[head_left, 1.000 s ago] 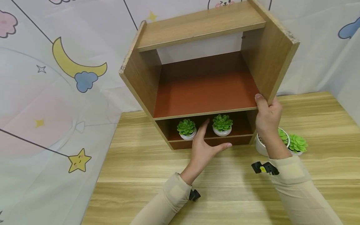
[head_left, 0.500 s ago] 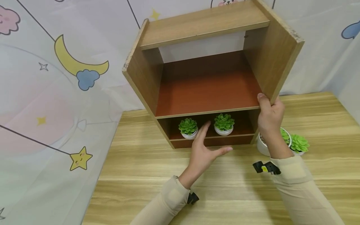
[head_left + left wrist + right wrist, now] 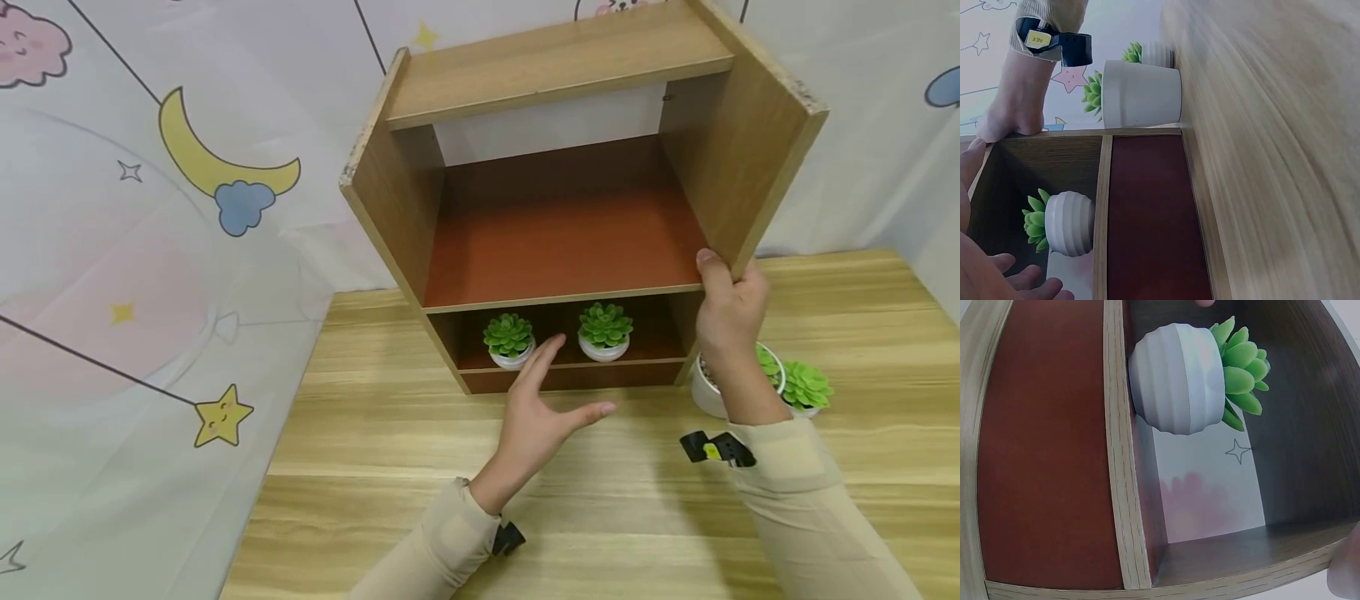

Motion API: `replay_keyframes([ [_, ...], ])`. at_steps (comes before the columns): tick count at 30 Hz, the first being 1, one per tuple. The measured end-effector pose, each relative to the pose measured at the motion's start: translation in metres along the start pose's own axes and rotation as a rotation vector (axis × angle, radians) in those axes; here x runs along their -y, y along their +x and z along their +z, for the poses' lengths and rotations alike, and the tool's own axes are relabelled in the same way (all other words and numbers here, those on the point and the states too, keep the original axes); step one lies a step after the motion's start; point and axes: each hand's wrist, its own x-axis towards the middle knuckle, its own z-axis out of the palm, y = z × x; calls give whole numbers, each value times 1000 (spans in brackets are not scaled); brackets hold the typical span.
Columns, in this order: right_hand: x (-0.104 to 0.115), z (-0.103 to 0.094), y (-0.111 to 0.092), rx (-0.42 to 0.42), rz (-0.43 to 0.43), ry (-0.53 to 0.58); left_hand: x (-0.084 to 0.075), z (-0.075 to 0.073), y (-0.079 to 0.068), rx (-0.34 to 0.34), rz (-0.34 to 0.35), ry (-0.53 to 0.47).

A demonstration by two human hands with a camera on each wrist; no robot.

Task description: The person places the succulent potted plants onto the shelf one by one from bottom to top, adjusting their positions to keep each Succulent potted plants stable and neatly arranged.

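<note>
The left hand's [image 3: 528, 425] fingers and thumb spread wide in front of the brown wooden shelf [image 3: 570, 237]. The right hand [image 3: 729, 321] grips the shelf's right side. Low inside the shelf sit two green plants [image 3: 604, 325] in white, ridged pots [image 3: 1175, 381]. Two other plants [image 3: 806, 385] stand right of it. The yellow tag's [image 3: 1038, 39] writing is too small to read.

Your head camera looked forward and down on the shelf [image 3: 566, 233]. Close in and turned sideways, your left wrist camera [image 3: 508, 539] faced rightward along the lower compartment [image 3: 654, 329], your right wrist camera [image 3: 718, 448] into it; both showed the right-hand succulent [image 3: 605, 327].
</note>
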Motion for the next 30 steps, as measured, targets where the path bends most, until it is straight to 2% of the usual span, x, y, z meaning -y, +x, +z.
replay_keyframes([
  [6,0,-1,0,-2,-2,-9,-1,-2,-4,1,21,-11],
  [11,0,-1,0,-3,-3,-13,1,-7,-9,-6,14,-15],
  [21,1,1,0,8,-5,30,5,-15,-19,-85,23,-11],
  [30,0,0,0,-3,4,13,11,-32,-27,-128,91,-67],
])
